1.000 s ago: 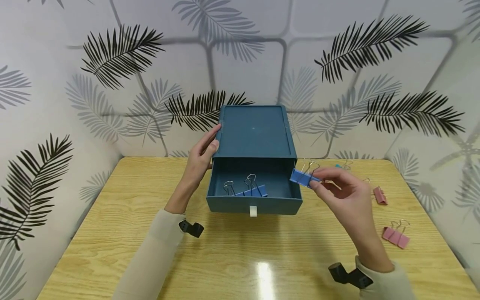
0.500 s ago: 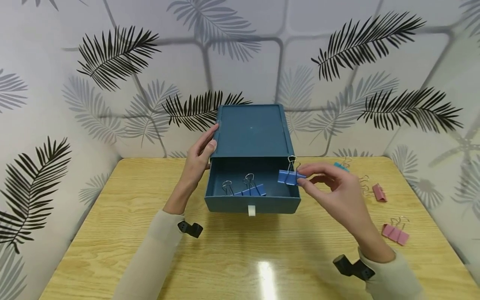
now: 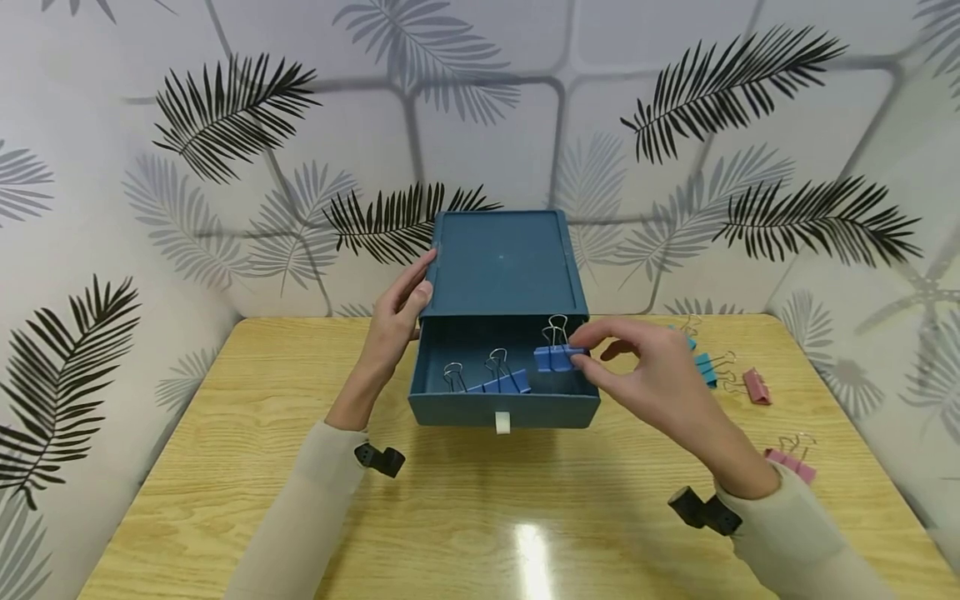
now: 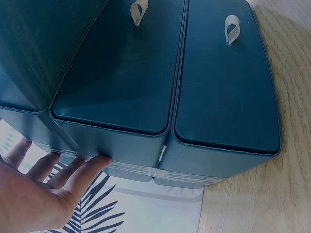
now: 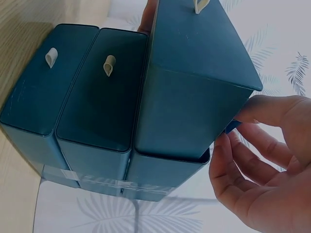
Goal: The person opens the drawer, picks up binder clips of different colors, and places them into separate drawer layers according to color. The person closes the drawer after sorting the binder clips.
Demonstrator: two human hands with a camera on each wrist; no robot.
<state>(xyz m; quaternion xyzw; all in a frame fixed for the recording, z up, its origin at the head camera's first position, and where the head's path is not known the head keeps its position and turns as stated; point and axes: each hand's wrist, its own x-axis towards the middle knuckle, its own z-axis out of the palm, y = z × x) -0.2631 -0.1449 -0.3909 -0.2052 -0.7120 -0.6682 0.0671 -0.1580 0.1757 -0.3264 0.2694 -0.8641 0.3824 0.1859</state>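
Observation:
A dark blue drawer cabinet (image 3: 501,262) stands on the table with its top drawer (image 3: 457,411) pulled out. My left hand (image 3: 393,321) rests against the cabinet's left side, its fingers (image 4: 90,174) fairly straight along the wall in the left wrist view. Between thumb and fingertips, my right hand (image 3: 652,371) pinches a blue binder clip (image 3: 553,359) over the right part of the drawer, wire handles up. Inside the drawer, toward the front, lies another blue binder clip (image 3: 508,382). Wire handles (image 3: 453,375) stick up left of it. Only a sliver of the held clip (image 5: 232,126) shows in the right wrist view.
To the right on the table lie teal binder clips (image 3: 706,369), a dark pink binder clip (image 3: 757,387) and a pink binder clip (image 3: 792,465) partly behind my right wrist. Two lower drawers (image 5: 104,92) are closed. A leaf-patterned wall (image 3: 487,150) stands behind.
My right hand has carried the blue binder clip leftward, from the drawer's right edge to over its inside. A teal clip has come out from behind that hand. My left hand stays put.

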